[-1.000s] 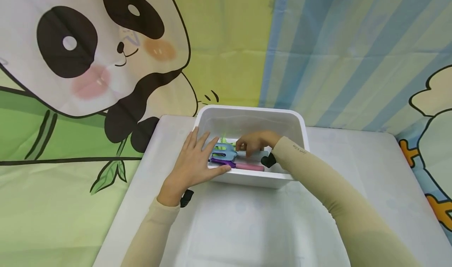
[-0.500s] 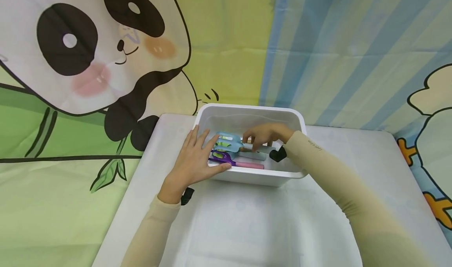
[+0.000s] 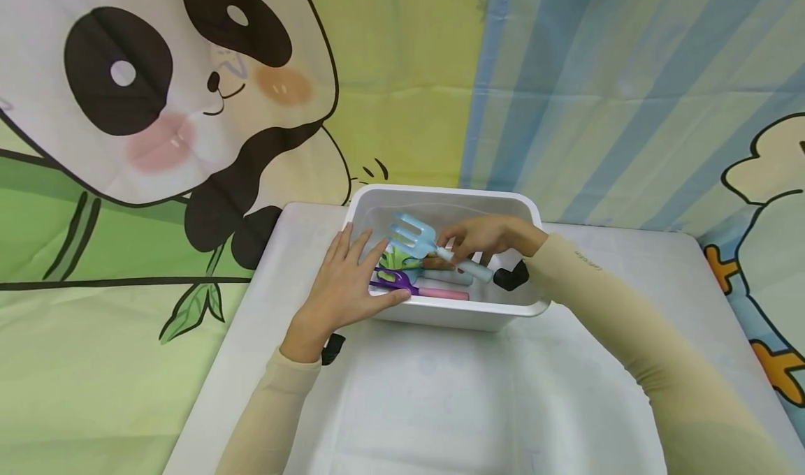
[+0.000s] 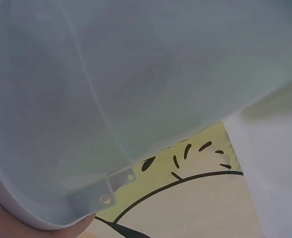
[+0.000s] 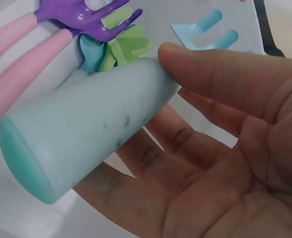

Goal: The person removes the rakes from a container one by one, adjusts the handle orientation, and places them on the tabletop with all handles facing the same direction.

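One table [image 3: 428, 398] bears one bin [image 3: 453, 316], left grip [image 3: 339, 286] spread apart, right grip [image 3: 487, 237] pinching one blue fork [image 3: 424, 242].

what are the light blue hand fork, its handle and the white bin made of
Light blue hand fork: likely molded plastic, smooth with rounded tines.
Handle: probably plastic too, satin with small dark marks; a rubbery coating can't be ruled out.
White bin: apparently rigid plastic, smooth, semi-matte, with molded tabs.
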`<state>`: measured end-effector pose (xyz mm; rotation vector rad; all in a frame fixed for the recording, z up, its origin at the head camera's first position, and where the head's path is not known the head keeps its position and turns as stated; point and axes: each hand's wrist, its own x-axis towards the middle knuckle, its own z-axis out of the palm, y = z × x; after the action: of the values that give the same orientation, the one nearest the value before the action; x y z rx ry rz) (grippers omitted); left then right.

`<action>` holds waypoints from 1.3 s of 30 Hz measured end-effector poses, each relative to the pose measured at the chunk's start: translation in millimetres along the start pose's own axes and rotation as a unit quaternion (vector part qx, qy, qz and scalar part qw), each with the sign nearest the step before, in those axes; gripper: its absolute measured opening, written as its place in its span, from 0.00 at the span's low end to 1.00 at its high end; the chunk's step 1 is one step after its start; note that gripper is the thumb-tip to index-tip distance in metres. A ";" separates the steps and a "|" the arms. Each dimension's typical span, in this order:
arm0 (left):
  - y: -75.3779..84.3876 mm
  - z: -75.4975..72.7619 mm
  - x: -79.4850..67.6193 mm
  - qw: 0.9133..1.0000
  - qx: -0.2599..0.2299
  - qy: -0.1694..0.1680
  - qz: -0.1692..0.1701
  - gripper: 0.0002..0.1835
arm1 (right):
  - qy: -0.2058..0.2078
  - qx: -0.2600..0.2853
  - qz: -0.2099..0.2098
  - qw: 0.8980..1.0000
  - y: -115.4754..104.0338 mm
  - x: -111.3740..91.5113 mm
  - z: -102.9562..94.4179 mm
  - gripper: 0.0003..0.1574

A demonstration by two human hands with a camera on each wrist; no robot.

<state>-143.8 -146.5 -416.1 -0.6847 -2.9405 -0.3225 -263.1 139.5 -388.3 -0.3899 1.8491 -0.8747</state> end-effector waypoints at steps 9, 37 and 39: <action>1.3 0.0 0.1 1.000 0.002 0.000 -0.002 0.58 | 0.004 0.028 -0.022 0.999 -4.8 -24.7 -3.5 0.23; 1.5 0.2 -0.6 1.000 0.004 0.006 0.001 0.57 | 0.092 0.119 -0.102 0.983 10.9 -117.6 -21.3 0.32; 1.4 0.4 -0.7 1.000 0.004 0.005 -0.001 0.57 | 0.099 0.115 -0.106 0.983 16.5 -123.6 -23.7 0.33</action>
<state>-142.5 -145.5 -416.4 -0.6777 -2.9313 -0.3129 -228.2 235.9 -313.6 -0.3696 1.8824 -1.3006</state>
